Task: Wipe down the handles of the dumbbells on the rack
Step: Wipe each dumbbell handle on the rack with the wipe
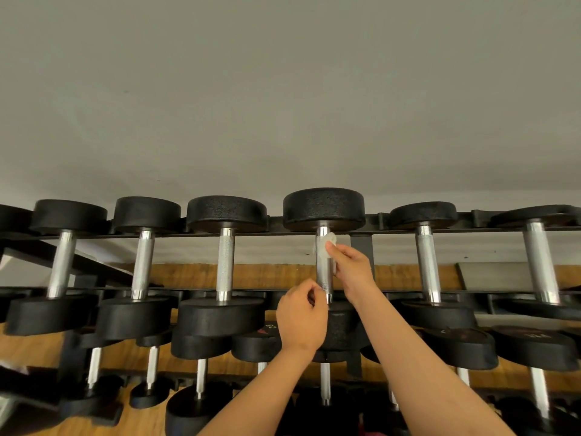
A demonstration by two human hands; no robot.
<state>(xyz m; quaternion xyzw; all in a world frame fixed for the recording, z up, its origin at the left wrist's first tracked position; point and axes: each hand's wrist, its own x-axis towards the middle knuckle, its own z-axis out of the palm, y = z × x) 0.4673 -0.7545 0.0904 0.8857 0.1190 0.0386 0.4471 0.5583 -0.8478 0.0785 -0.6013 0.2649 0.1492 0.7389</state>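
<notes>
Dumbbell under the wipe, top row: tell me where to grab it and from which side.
Take the steel handle mid-length, from the open front, wrapping across it. It spans open between the rack rails; the black heads are too broad to hold.

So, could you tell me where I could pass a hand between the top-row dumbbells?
The widest free gap lies between the fifth handle and sixth handle from the left. Another opens between the third handle and the fourth handle. Right of the fourth it is crowded: the right hand with the wipe and a rack upright. The lower tier's heads pack tightly.
</notes>
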